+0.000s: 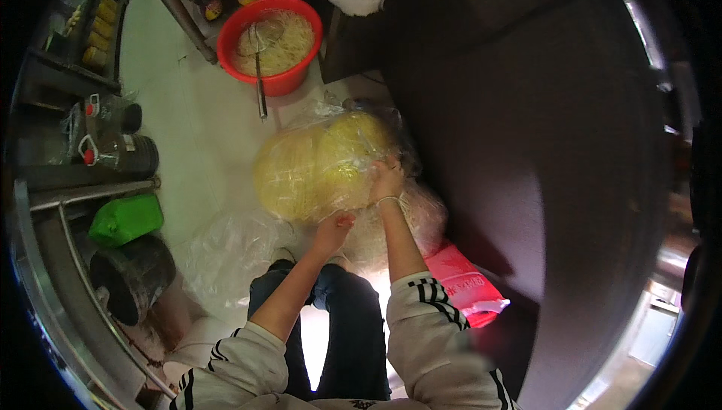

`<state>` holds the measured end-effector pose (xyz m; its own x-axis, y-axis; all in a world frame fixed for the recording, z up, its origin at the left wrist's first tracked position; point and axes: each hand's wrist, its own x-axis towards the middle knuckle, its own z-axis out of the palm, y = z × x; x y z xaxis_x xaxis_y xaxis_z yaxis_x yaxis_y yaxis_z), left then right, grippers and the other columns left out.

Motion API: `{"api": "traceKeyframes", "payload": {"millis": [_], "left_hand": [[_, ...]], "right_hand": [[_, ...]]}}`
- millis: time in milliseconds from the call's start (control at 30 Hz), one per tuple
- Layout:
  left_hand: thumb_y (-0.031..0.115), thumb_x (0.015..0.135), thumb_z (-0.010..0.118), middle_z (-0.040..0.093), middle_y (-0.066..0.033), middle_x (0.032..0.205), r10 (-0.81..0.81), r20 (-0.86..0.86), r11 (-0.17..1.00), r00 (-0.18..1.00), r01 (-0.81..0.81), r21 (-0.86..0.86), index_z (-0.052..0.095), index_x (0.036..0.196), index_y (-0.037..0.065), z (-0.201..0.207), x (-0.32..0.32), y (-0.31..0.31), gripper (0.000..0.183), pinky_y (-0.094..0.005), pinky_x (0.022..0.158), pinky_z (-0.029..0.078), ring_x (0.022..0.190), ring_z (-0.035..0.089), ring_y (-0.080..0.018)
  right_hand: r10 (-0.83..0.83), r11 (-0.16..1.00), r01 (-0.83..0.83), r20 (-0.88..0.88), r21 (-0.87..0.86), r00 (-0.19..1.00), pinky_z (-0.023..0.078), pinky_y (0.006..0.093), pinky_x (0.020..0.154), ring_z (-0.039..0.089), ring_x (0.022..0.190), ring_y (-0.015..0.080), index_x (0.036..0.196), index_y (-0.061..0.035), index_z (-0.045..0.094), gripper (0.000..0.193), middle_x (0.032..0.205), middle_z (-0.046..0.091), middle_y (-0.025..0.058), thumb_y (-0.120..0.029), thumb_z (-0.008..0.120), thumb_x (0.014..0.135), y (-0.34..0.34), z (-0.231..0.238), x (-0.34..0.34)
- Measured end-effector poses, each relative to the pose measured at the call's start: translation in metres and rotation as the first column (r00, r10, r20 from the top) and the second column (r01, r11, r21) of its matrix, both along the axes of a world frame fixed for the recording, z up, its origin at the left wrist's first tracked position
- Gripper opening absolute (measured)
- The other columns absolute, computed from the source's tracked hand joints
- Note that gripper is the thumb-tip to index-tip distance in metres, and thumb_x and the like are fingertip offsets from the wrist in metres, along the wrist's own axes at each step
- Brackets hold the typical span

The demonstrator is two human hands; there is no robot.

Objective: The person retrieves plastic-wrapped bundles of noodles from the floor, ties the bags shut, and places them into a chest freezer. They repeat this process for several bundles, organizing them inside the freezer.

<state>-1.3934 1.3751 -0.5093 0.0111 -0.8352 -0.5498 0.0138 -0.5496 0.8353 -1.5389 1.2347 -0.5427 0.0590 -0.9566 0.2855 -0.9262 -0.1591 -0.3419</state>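
A large clear plastic bag (289, 173) on the floor in front of me holds yellow bundles that look like noodles. At its near edge, my left hand (334, 232) is closed with curled fingers, pinching the plastic. My right hand (388, 180) lies farther forward at the bag's right side, its fingers bent round the film. Just below that wrist sits a second clear bag (417, 218) with pale, thin strands inside. Part of the yellow bundles' right side is hidden by my right hand.
Beyond the bag stands a red basin (269, 85) of pale strands in liquid, with a long-handled strainer (260, 83) in it. A dark panel (481, 132) rises at right, beside a red package (462, 278). Loose plastic (233, 252), a green container (126, 220) and a dark bucket (131, 278) are at left.
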Motion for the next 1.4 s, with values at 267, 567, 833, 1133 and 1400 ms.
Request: {"api": "traceKeyframes", "payload": {"millis": [267,567,833,1133,1400], "left_hand": [[0.005,0.082,0.058,0.065,-0.0131,0.083,0.204,0.253,0.933,0.946,-0.109,-0.344,0.064,0.093,0.003,-0.048,-0.007,-0.111,0.013,-0.0347,0.072,0.048,0.08,0.062,-0.027],[0.027,0.082,0.063,0.067,-0.015,0.085,-0.115,0.602,0.769,0.79,0.454,-0.45,0.069,0.091,0.007,-0.072,-0.039,-0.169,0.024,-0.038,0.074,0.048,0.081,0.061,-0.0321],[0.041,0.082,0.057,0.065,-0.0157,0.077,-0.29,0.312,0.919,0.905,0.354,-0.173,0.07,0.084,0.009,-0.091,-0.04,-0.18,0.035,-0.041,0.069,0.047,0.074,0.062,-0.0337],[0.033,0.086,0.052,0.062,-0.0188,0.073,-0.127,0.479,0.938,0.869,0.263,-0.228,0.064,0.076,0.004,-0.079,-0.049,-0.155,0.033,-0.0452,0.066,0.045,0.073,0.06,-0.0382],[0.028,0.088,0.055,0.058,-0.0145,0.063,-0.151,0.503,0.752,0.851,0.429,-0.5,0.059,0.072,0.001,-0.068,-0.033,-0.136,0.031,-0.0399,0.058,0.043,0.06,0.057,-0.0295]], "right_hand": [[-0.539,0.819,0.163,0.835,0.55,-0.11,0.038,0.0217,0.045,0.049,0.051,0.0095,0.08,-0.007,0.055,0.012,0.064,0.055,0.0024,-0.013,0.054,0.09,-0.051,0.001,-0.053],[-0.286,0.953,0.117,0.957,0.279,0.052,0.038,0.0241,0.057,0.048,0.062,0.0108,0.079,-0.0089,0.055,0.011,0.069,0.05,0.0001,-0.01,0.052,0.089,0.012,0.0,-0.041],[0.163,0.985,-0.171,0.158,0.037,0.974,0.045,0.0376,0.067,0.053,0.074,0.0284,0.077,-0.0029,0.056,0.011,0.076,0.054,0.0105,-0.011,0.064,0.077,0.08,-0.005,-0.012],[0.202,0.963,-0.197,-0.01,0.182,0.979,0.045,0.0371,0.066,0.052,0.075,0.0271,0.074,-0.0051,0.058,0.02,0.077,0.052,0.0088,-0.022,0.069,0.074,0.118,0.026,0.01],[0.3,0.927,-0.296,0.018,0.232,0.954,0.046,0.0334,0.069,0.053,0.082,0.0258,0.069,-0.0061,0.059,0.028,0.086,0.056,0.006,-0.032,0.071,0.072,0.143,0.057,-0.005]]}}
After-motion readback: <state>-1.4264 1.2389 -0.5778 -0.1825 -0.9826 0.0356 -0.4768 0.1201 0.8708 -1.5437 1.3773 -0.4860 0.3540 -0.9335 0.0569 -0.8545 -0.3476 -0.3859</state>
